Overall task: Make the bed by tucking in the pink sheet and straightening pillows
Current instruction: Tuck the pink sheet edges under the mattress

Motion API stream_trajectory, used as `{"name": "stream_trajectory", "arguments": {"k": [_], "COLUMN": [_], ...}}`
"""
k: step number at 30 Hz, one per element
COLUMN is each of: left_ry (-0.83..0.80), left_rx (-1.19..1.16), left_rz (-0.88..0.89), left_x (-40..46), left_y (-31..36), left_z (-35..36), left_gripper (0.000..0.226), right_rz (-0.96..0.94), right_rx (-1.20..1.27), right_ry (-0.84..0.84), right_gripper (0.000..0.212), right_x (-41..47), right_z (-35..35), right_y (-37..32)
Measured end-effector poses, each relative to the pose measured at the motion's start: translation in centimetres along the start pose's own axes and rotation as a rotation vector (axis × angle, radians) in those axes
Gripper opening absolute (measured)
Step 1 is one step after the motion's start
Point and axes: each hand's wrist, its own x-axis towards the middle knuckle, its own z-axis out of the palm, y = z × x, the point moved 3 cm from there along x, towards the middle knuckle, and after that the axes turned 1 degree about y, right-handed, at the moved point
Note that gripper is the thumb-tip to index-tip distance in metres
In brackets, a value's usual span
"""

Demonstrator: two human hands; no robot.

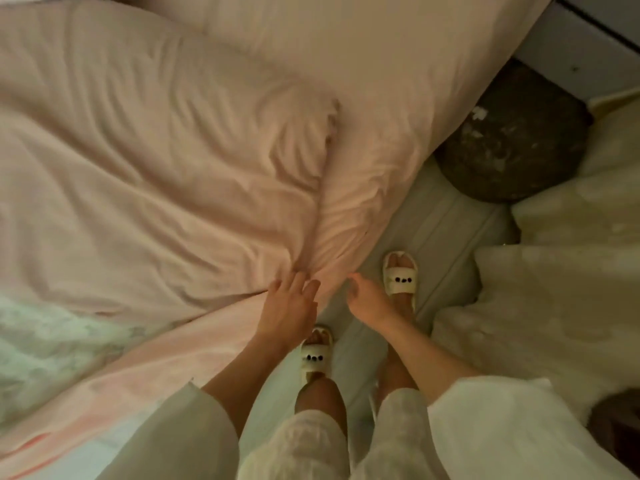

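Sheet: pink sheet [145, 188] covers the bed from 9 to 12 o'clock, wrinkled, its edge hanging at the mattress side near centre.
Pillow: pink pillow [346, 46] at 12 o'clock, lying against the sheet's far end.
Left hand: left hand [289, 303] at 6 o'clock, fingers straight and spread, tips touching the sheet at the bed's edge, grasping nothing.
Right hand: right hand [367, 299] just beside it at 5 o'clock, above the floor, fingers loosely curled, holding nothing.
Slippers: cream slippers [400, 273] on the floor beneath the hands.
Cushion: dark round cushion [512, 140] at 2 o'clock, beside the bed.
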Motion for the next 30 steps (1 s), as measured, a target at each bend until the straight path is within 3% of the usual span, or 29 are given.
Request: {"name": "stream_trajectory", "arguments": {"k": [3,6,8,10,14,16,18,21,26,30], "left_ry": [0.082,0.025,-0.013,0.068,0.109,0.099,0.095,0.112,0.170,0.120], "left_rx": [0.088,0.211,0.239,0.188,-0.117,-0.193,-0.237,-0.273,-0.249,-0.216], "left_rz": [0.052,-0.062,-0.162,-0.159,-0.126,-0.160,-0.206,-0.199,-0.163,-0.096], "left_x": [-4.8,-8.0,-8.9,-9.1,-12.3,-14.7,-16.5,-17.1,-18.7,-19.0], "left_y": [-3.4,-7.8,-9.0,-8.7,-6.8,-6.3,-6.0,-5.7,-4.0,-3.0], "left_z": [1.8,2.8,2.3,1.3,0.9,1.2,1.4,1.2,-1.0,-1.2], "left_gripper": [0.064,0.086,0.073,0.042,0.036,0.038,0.037,0.034,0.036,0.035], "right_rz": [-0.092,-0.191,-0.247,-0.317,-0.483,-0.517,-0.540,-0.615,-0.639,-0.668], "right_rx": [0.020,-0.036,-0.130,-0.257,-0.550,-0.610,-0.580,-0.461,-0.475,-0.598], "right_ry": [0.105,0.230,0.254,0.233,0.168,0.100,0.080,0.206,0.261,0.376], "right_gripper": [0.049,0.056,0.063,0.073,0.088,0.082,0.060,0.035,0.038,0.041], "right_x": [-2.5,-4.5,-5.6,-6.5,-7.5,-7.9,-8.8,-9.9,-13.2,-14.8], "right_z": [5.4,8.0,9.2,10.3,11.9,12.5,13.2,13.1,11.4,10.7], "right_y": [-0.1,-0.3,-0.7,-1.3,-2.5,-2.4,-2.3,-2.8,-2.8,-2.3]}}
